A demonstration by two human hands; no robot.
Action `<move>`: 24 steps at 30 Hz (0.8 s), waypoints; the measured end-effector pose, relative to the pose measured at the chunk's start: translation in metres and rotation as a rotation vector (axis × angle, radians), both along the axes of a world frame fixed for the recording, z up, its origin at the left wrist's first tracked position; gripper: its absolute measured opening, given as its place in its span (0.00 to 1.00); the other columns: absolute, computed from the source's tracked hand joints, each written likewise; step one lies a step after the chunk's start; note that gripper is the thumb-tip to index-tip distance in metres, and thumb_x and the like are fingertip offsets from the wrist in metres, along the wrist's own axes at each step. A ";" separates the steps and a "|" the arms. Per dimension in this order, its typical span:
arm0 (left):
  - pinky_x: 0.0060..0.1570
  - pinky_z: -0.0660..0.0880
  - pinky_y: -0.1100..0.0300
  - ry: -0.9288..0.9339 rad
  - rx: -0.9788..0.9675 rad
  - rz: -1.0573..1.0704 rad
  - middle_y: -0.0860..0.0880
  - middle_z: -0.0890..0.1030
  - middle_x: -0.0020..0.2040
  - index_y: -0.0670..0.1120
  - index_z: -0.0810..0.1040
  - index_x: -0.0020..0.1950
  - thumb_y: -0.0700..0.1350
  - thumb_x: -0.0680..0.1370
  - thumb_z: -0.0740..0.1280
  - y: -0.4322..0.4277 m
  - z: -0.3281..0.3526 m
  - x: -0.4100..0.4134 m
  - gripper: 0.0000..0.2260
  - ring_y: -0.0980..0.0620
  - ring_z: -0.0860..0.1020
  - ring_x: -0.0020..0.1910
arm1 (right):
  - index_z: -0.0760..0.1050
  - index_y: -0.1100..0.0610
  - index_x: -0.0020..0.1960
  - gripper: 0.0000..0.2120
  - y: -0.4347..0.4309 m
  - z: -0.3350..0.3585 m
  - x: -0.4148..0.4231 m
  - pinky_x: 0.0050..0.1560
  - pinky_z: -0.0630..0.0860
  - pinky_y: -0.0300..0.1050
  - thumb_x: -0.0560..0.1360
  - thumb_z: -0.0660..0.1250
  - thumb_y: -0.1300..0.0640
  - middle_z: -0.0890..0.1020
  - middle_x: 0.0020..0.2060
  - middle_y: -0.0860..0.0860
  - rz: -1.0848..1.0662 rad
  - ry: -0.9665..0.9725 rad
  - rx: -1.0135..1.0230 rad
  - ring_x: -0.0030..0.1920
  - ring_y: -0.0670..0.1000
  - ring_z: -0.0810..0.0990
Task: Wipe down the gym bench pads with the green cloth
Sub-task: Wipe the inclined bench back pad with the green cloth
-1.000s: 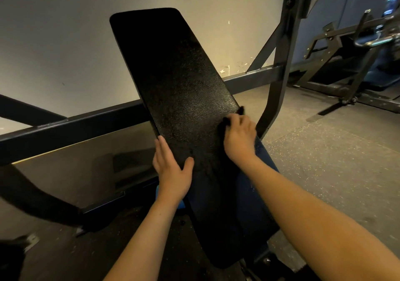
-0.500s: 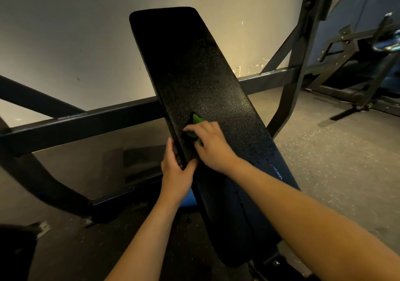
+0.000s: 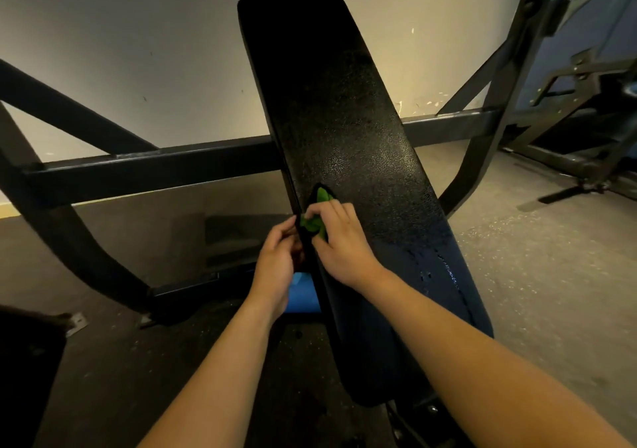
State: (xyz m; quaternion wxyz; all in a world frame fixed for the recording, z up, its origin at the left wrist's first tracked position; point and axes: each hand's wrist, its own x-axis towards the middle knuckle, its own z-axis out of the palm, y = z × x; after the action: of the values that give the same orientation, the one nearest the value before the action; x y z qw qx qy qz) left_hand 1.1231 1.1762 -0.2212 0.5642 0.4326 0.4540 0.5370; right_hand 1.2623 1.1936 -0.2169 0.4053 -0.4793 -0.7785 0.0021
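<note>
Since half a second ago the right hand (image 3: 339,240) has slid a little further toward the left edge of the bench pad (image 3: 348,158), and the green cloth (image 3: 315,221) now shows more plainly, bunched at that edge rather than just peeking past the knuckles. A second ago this hand was over at the pad's right edge with the cloth almost hidden. The left hand (image 3: 275,258) has changed too: its thumb no longer lies across the top of the pad, and its fingers (image 3: 282,232) now curl round the side edge just beside the cloth.

The right hand's fingers are bent over the cloth, gripping it and pressing it down on the pad. The cloth is bright green, crumpled, with one pointed corner sticking up beyond the fingertips toward the far end of the pad. The pad itself is long, black and pebbled, tilted up away from the camera, with a wet-looking sheen and streaks on its nearer right part. A dark steel frame (image 3: 155,168) crosses behind it.
</note>
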 end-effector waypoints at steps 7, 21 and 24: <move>0.63 0.74 0.59 0.019 0.002 0.006 0.51 0.79 0.64 0.52 0.74 0.72 0.43 0.86 0.54 -0.017 0.001 0.006 0.17 0.56 0.77 0.63 | 0.69 0.52 0.61 0.17 -0.014 -0.008 0.001 0.54 0.69 0.46 0.72 0.57 0.58 0.72 0.55 0.51 -0.050 -0.086 0.034 0.52 0.52 0.67; 0.73 0.66 0.47 -0.030 -0.082 -0.041 0.52 0.77 0.69 0.57 0.77 0.69 0.53 0.84 0.56 -0.048 -0.013 0.002 0.16 0.53 0.73 0.69 | 0.67 0.52 0.58 0.18 -0.063 -0.033 -0.013 0.50 0.73 0.47 0.70 0.66 0.61 0.73 0.52 0.49 -0.108 -0.050 -0.002 0.51 0.50 0.69; 0.74 0.65 0.46 -0.015 -0.070 -0.069 0.54 0.75 0.71 0.61 0.77 0.68 0.56 0.84 0.56 -0.063 -0.017 0.004 0.16 0.54 0.71 0.70 | 0.68 0.53 0.62 0.22 -0.072 -0.032 -0.016 0.52 0.75 0.50 0.71 0.67 0.65 0.74 0.55 0.50 -0.050 0.020 -0.050 0.54 0.50 0.70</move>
State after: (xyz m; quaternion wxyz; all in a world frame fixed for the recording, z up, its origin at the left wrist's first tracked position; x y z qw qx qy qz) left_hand 1.1274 1.1135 -0.2386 0.6005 0.4242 0.4532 0.5041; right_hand 1.2458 1.1212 -0.2494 0.4007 -0.5083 -0.7621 0.0162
